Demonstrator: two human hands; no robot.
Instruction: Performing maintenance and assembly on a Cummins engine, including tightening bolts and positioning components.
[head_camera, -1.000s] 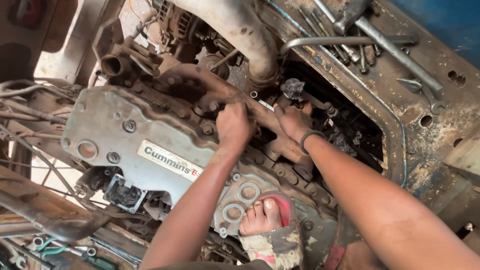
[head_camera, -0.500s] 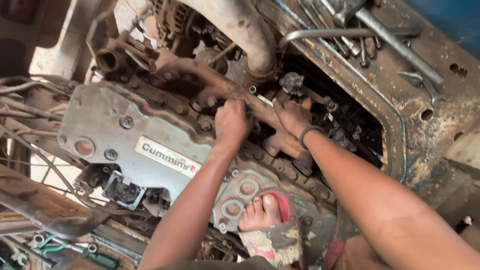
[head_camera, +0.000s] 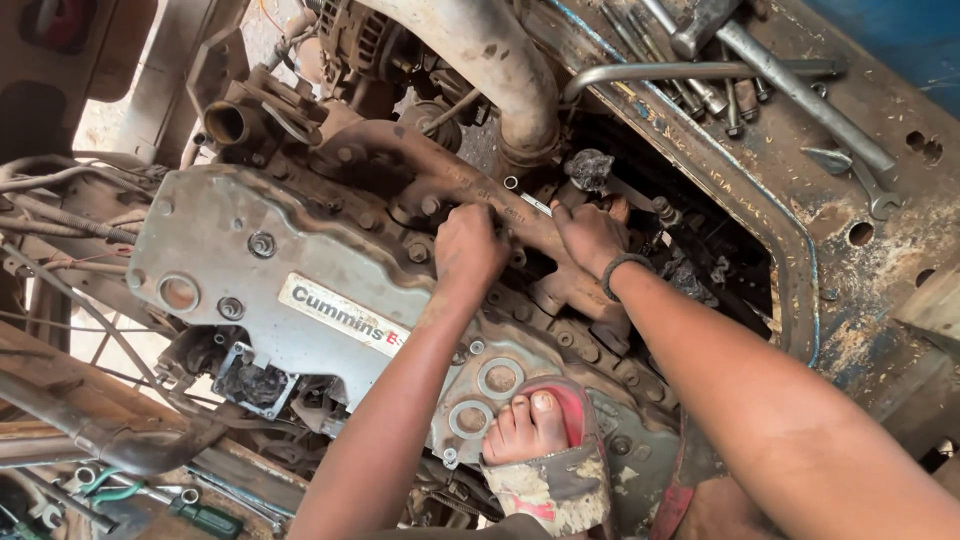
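My left hand (head_camera: 470, 245) is curled into a fist on the rusty manifold (head_camera: 440, 170) of a dirty engine, and what it grips is hidden. My right hand (head_camera: 592, 235), with a dark wristband, rests just to the right on the same casting. A small shiny spanner (head_camera: 527, 200) lies between the hands. Its ring end sticks up free and its lower end meets my right fingertips. The grey engine cover (head_camera: 230, 250) lies to the left of my left hand. My foot in a red sandal (head_camera: 540, 440) stands on the engine's lower part.
A thick rusty pipe (head_camera: 490, 60) curves overhead behind the hands. Several spanners and a long bar (head_camera: 800, 90) lie on the rusty frame rail at the upper right. Hoses and wires (head_camera: 60, 200) crowd the left side. A green-handled screwdriver (head_camera: 205, 518) lies at the bottom left.
Both hands stay at the same spot on the manifold. The view has shifted slightly, and the spanner between them has barely moved.
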